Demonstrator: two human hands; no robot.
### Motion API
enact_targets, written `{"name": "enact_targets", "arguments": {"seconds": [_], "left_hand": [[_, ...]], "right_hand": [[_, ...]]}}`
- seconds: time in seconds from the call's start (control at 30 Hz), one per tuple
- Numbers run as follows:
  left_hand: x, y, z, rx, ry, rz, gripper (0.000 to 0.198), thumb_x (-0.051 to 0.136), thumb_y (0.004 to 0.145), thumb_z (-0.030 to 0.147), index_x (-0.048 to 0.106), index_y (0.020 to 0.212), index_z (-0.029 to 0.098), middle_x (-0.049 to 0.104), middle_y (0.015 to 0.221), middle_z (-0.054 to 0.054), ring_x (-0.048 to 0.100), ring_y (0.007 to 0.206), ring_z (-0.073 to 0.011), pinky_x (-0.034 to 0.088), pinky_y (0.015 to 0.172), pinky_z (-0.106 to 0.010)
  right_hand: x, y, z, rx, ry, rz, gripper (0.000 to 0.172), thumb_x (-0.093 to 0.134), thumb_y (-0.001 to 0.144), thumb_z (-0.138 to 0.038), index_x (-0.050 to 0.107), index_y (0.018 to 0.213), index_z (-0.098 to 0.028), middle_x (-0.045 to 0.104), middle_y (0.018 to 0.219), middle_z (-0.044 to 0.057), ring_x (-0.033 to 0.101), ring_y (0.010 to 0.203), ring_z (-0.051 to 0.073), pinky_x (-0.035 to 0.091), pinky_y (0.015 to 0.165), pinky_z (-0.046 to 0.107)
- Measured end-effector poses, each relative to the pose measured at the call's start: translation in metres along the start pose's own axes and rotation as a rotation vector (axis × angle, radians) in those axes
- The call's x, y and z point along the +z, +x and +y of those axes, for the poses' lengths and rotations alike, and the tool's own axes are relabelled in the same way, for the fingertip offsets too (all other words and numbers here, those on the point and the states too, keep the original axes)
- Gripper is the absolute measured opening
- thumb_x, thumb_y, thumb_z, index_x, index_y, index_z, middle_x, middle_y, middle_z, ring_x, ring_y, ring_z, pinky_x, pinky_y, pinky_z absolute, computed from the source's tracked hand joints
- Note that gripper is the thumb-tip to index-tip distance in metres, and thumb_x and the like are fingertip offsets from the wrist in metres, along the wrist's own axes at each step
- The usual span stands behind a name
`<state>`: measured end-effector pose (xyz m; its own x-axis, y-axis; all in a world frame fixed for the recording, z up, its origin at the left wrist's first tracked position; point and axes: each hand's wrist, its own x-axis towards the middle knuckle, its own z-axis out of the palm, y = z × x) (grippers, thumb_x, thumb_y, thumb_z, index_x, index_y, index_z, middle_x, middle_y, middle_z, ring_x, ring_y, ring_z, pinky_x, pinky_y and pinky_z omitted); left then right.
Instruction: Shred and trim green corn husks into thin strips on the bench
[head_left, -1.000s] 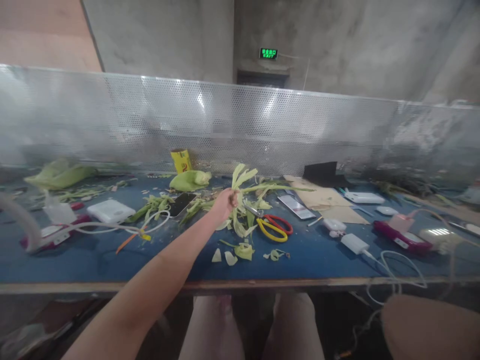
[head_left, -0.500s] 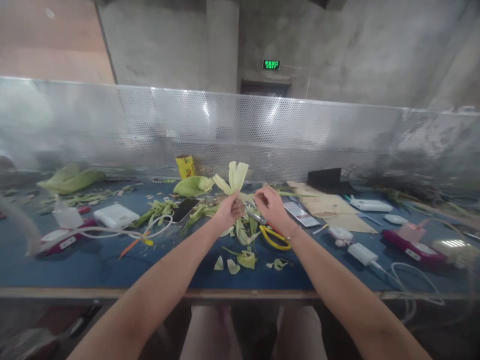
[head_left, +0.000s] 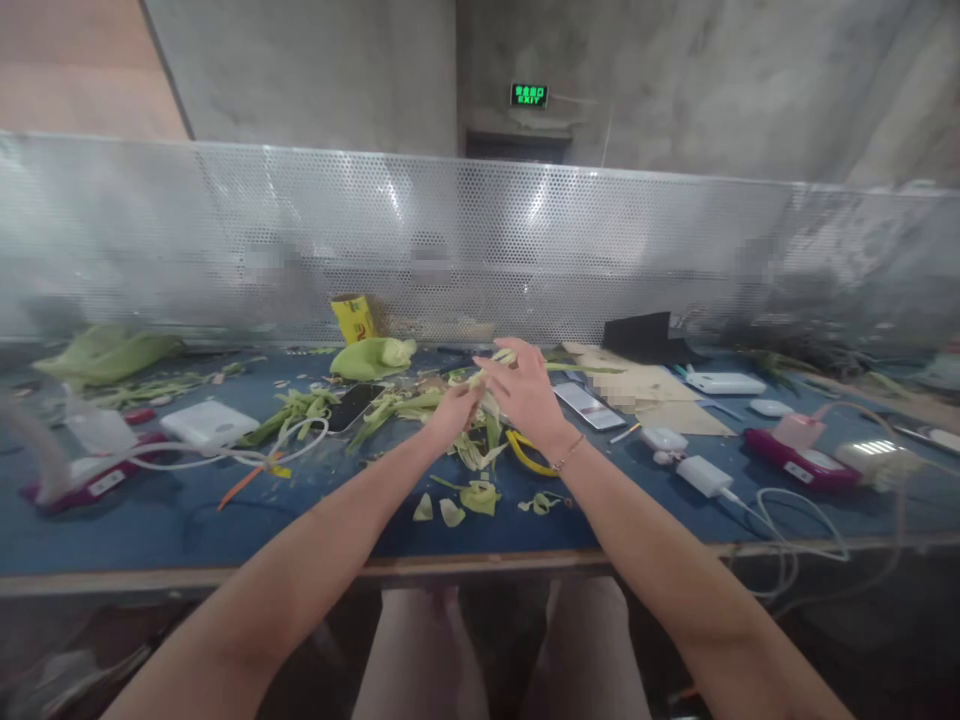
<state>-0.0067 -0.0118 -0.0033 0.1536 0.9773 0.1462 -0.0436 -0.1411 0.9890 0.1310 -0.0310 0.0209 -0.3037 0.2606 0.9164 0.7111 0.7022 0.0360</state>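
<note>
My left hand (head_left: 452, 408) is closed round a bundle of pale green corn husk strips (head_left: 480, 378) over the middle of the blue table (head_left: 150, 520). My right hand (head_left: 523, 390) lies against the husks from the right, its fingers stretched out over them. Below the hands, loose husk pieces (head_left: 474, 455) hang and lie on the table. Yellow-handled scissors (head_left: 525, 455) lie just under my right wrist, partly hidden. A green unpeeled corn ear (head_left: 373, 358) rests behind my left hand.
A perforated metal screen (head_left: 480, 250) runs along the back. Left: a white power bank (head_left: 204, 424), cables, more husks (head_left: 105, 352). Right: a phone (head_left: 591, 405), cardboard (head_left: 652, 395), a white charger (head_left: 703, 476), a red device (head_left: 799, 462). Cut husk bits (head_left: 450, 510) lie near the front edge.
My right hand came in from off view and closed in on the husk bundle. The husks, held upright before, now lie lower and tipped between both hands.
</note>
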Motion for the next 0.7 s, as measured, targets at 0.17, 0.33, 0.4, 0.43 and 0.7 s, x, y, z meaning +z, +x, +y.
{"name": "enact_targets", "arguments": {"seconds": [0.17,0.33,0.4,0.43,0.7], "left_hand": [[0.0,-0.002,0.003,0.052,0.142,-0.095,0.027,0.061,0.07,0.038,0.044,0.063,0.019,0.036,0.044,0.007,0.033,0.037,-0.0056,0.028,0.039,-0.02],[-0.001,0.002,-0.002,0.192,0.052,0.117,0.022,0.053,0.075,0.035,0.055,0.091,0.019,0.058,0.087,-0.004,0.057,0.077,-0.016,0.048,0.065,-0.028],[-0.005,0.004,0.001,0.308,0.093,0.282,0.028,0.054,0.075,0.035,0.055,0.098,0.019,0.057,0.104,-0.007,0.056,0.092,-0.0184,0.047,0.075,-0.03],[-0.007,0.004,0.004,0.358,0.126,0.315,0.029,0.055,0.075,0.034,0.056,0.1,0.019,0.056,0.107,-0.008,0.054,0.097,-0.0191,0.045,0.081,-0.031],[-0.006,-0.01,0.025,0.253,0.021,-0.13,0.023,0.059,0.075,0.037,0.068,0.076,0.016,0.067,0.077,-0.007,0.06,0.078,-0.0187,0.045,0.073,-0.027]], "right_hand": [[0.001,-0.001,0.017,0.08,0.241,0.048,0.026,0.046,0.089,-0.023,0.07,0.099,-0.025,0.061,0.092,0.007,0.058,0.086,0.017,0.051,0.079,0.033],[-0.005,0.0,0.025,0.196,0.438,0.088,0.017,0.057,0.083,-0.02,0.073,0.081,-0.025,0.067,0.084,0.004,0.062,0.082,0.016,0.051,0.079,0.032],[-0.007,0.001,0.026,0.281,0.53,0.092,0.014,0.059,0.08,-0.018,0.072,0.076,-0.023,0.068,0.081,0.003,0.062,0.08,0.015,0.051,0.077,0.032],[-0.007,0.001,0.026,0.33,0.585,0.08,0.012,0.06,0.079,-0.018,0.072,0.075,-0.022,0.068,0.081,0.003,0.063,0.078,0.015,0.052,0.075,0.031],[-0.01,0.003,0.017,0.544,1.029,-0.167,0.01,0.069,0.069,-0.029,0.065,0.07,-0.02,0.066,0.067,-0.001,0.061,0.063,0.013,0.052,0.067,0.03]]}}
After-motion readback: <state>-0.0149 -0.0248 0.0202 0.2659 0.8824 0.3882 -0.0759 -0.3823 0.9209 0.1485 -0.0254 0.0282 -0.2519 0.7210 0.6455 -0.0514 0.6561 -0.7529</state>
